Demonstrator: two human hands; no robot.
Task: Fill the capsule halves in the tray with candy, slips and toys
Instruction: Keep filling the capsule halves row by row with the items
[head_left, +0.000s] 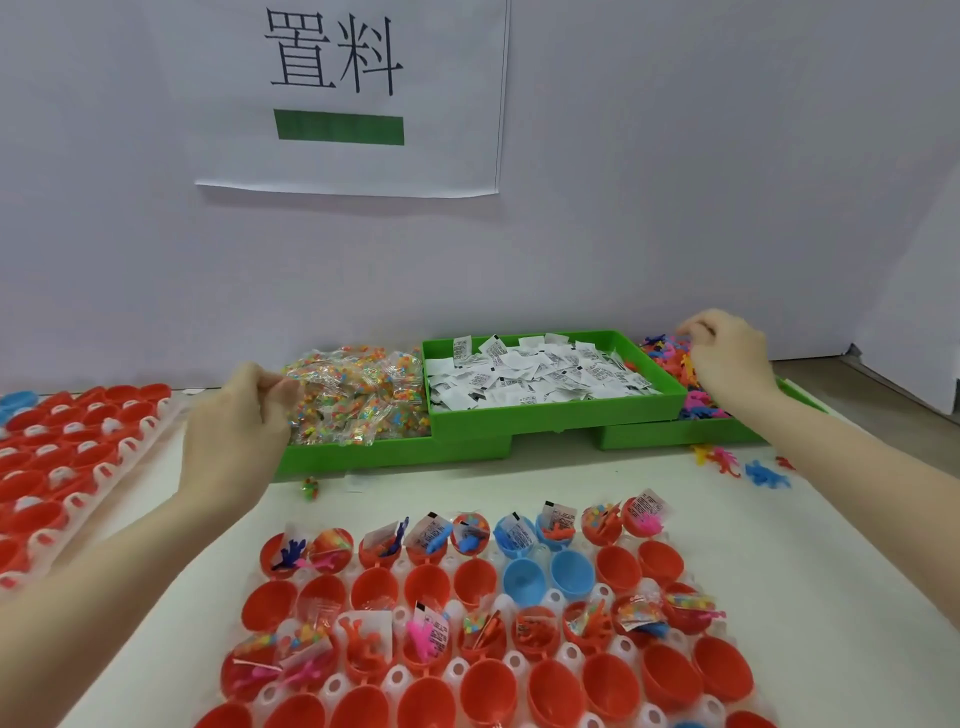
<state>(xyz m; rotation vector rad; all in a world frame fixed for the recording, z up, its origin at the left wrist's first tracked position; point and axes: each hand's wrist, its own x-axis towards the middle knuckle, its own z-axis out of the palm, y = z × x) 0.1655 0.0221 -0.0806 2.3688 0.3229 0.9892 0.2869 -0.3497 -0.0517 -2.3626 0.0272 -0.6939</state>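
Left hand pinches crinkly candy packets; right hand seemingly grips rubbery toys.

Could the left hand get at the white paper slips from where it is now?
Probably yes. The left hand is at the candy packets, and the slips lie uncovered in the open green tray right beside them, with nothing between.

Bright, even light, faint shadows, soft focus, wide-angle bending at edges.
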